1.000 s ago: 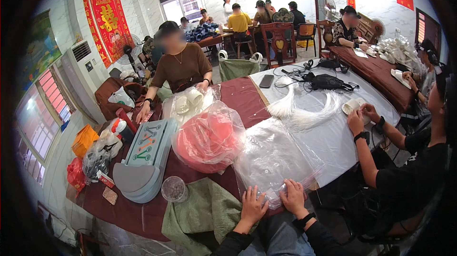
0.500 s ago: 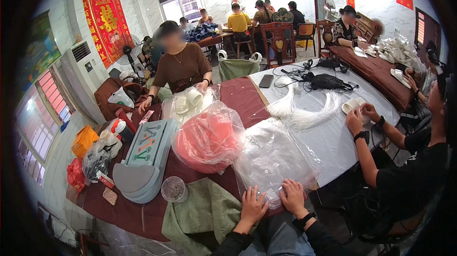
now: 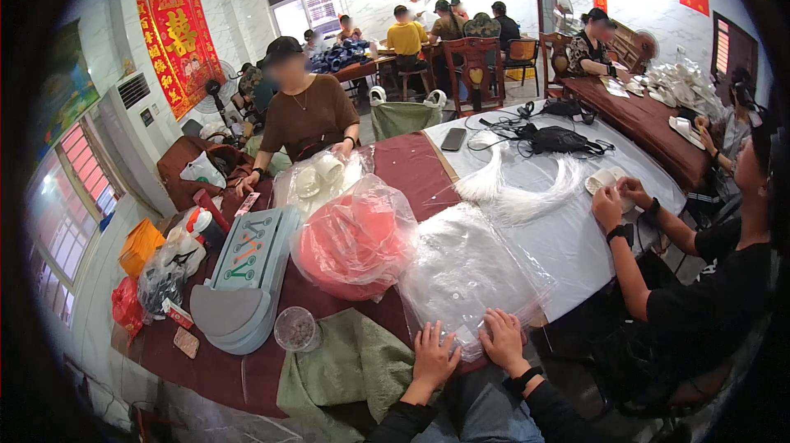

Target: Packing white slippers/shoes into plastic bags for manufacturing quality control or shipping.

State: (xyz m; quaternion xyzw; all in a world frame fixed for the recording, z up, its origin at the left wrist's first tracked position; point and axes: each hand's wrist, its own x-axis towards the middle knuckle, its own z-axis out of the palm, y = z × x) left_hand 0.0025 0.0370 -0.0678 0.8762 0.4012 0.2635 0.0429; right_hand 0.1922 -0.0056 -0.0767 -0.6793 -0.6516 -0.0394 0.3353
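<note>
My left hand (image 3: 434,356) rests flat on the near left corner of a stack of clear plastic bags (image 3: 465,270), fingers spread. Beside it, my right hand (image 3: 504,339) lies on the near right part of the same stack, its fingers also stretched out. Neither hand holds anything. Left of the stack sits a large clear bag of pinkish-red material (image 3: 354,237). A green woven sack (image 3: 346,365) drapes over the table edge by my left forearm. Bundles of white fibre strands (image 3: 535,196) lie beyond the bags.
A grey-blue folding stool (image 3: 239,295) and a round tub of small pieces (image 3: 297,330) stand to the left. Across the table a person (image 3: 309,114) handles a bag with white shoes (image 3: 319,175). At right, another person's hands (image 3: 619,196) work on a white shoe. A phone (image 3: 453,139) lies farther back.
The view has shifted slightly. Both of my hands stay in place on the plastic bags. The person across the table has raised their head a little.
</note>
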